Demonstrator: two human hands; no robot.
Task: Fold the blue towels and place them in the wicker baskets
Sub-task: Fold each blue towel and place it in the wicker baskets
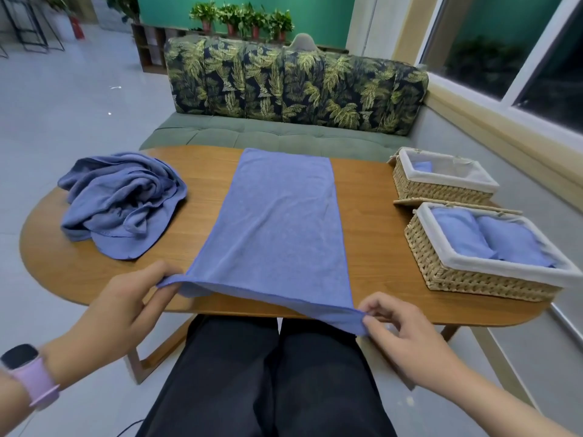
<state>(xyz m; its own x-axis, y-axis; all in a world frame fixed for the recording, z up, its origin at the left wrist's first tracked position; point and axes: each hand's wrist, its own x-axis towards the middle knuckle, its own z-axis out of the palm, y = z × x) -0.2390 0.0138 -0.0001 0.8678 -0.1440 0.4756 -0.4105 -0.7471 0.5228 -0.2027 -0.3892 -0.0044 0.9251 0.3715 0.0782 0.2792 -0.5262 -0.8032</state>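
Observation:
A blue towel (277, 216) lies stretched lengthwise down the middle of the wooden table (372, 234), folded into a long strip. My left hand (132, 307) pinches its near left corner, lifted just above the table edge. My right hand (400, 332) pinches the near right corner, which hangs past the edge. A crumpled heap of blue towels (120, 203) sits at the table's left. On the right, the near wicker basket (473, 275) holds two folded blue towels (492, 238). The far wicker basket (441, 187) shows one folded towel (422, 167) in its corner.
Both baskets have white cloth liners. A green bench with leaf-patterned cushions (296, 86) stands behind the table, potted plants (243, 20) beyond it. My legs in dark trousers (268, 380) are under the near edge. A window wall (511, 74) runs along the right.

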